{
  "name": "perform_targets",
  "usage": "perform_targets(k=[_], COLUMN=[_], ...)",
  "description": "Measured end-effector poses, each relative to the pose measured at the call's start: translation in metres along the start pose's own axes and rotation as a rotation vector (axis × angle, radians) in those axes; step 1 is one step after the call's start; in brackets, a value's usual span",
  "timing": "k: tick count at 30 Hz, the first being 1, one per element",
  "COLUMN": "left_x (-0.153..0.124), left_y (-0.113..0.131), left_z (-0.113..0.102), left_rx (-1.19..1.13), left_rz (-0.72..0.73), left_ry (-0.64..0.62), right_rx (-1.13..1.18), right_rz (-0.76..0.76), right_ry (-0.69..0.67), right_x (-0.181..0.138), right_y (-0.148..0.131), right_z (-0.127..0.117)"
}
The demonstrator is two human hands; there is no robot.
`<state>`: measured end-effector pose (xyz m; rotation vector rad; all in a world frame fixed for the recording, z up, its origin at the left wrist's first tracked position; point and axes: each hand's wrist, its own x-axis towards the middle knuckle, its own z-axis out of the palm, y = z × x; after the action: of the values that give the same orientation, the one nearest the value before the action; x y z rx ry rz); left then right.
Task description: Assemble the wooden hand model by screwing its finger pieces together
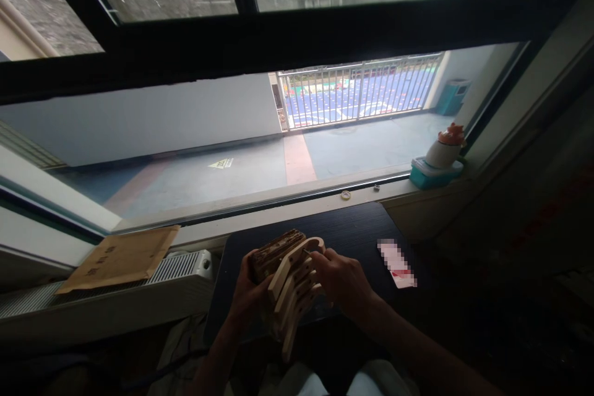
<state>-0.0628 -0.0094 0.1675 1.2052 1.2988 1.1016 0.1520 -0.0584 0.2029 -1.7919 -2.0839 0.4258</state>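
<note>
A wooden model (pixel 290 278) made of several thin curved plywood slats on a darker laser-cut block is held above the near edge of a small dark table (pixel 357 229). My left hand (pixel 245 294) wraps around its left side from below. My right hand (pixel 341 278) rests on its right side, fingertips pinched at the top slat near the rounded end. What the fingertips pinch is too small to make out.
A pale card (pixel 396 265) lies on the table to the right. A brown envelope (pixel 120 257) rests on a radiator (pixel 180 267) at the left. On the window sill stand a teal box with a white figurine (pixel 440 158) and a small tape roll (pixel 346 195).
</note>
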Motion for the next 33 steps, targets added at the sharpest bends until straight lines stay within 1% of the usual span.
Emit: perform_targets(k=[3,5,8,11,13,14,15,16,18,21,22,24,26,28,30,33], left_x=[-0.003,-0.004,-0.006,-0.010,-0.013,-0.014,-0.015,-0.015,-0.016,-0.017,-0.017,-0.019,-0.021,-0.024,-0.027,-0.030], left_y=[0.004,0.006,0.006,0.007,0.009,0.010,0.011,0.011,0.012,0.011,0.011,0.011,0.013,0.015,0.016,0.016], left_z=[0.001,0.002,0.001,0.000,0.001,0.001,0.002,0.003,0.006,0.007,0.007,0.006,0.005,0.004,0.003,0.003], left_rx=[-0.011,-0.017,-0.014,0.029,0.058,0.067,0.076,0.083,0.084,0.061,0.053,0.047,0.047,0.047,0.039,0.011], left_rz=[0.014,0.034,0.092,0.152,0.170,0.174,0.176,0.177,0.173,0.142,0.130,0.111,0.097,0.085,0.077,0.089], left_ry=[0.009,0.009,0.005,0.009,0.017,0.021,0.029,0.041,0.064,0.095,0.102,0.108,0.106,0.117,0.119,0.114], right_rx=[-0.112,-0.072,0.116,0.412,0.605,0.661,0.667,0.616,0.377,-0.036,-0.121,-0.203,-0.196,-0.131,-0.018,0.205], right_rz=[-0.071,-0.062,0.001,0.078,0.119,0.133,0.140,0.136,0.082,-0.051,-0.087,-0.127,-0.125,-0.098,-0.070,-0.014], right_ry=[-0.046,-0.040,0.030,0.104,0.098,0.083,0.070,0.062,0.048,-0.003,-0.026,-0.068,-0.094,-0.093,-0.066,0.011], right_x=[-0.001,-0.002,-0.005,-0.006,-0.005,-0.005,-0.005,-0.005,-0.005,-0.005,-0.005,-0.005,-0.005,-0.007,-0.009,-0.010], right_y=[-0.004,-0.003,0.002,0.005,0.006,0.006,0.005,0.004,0.000,-0.006,-0.007,-0.008,-0.009,-0.010,-0.010,-0.008], right_z=[-0.011,-0.013,-0.007,0.002,0.004,0.004,0.002,-0.001,-0.008,-0.017,-0.019,-0.021,-0.021,-0.020,-0.018,-0.011])
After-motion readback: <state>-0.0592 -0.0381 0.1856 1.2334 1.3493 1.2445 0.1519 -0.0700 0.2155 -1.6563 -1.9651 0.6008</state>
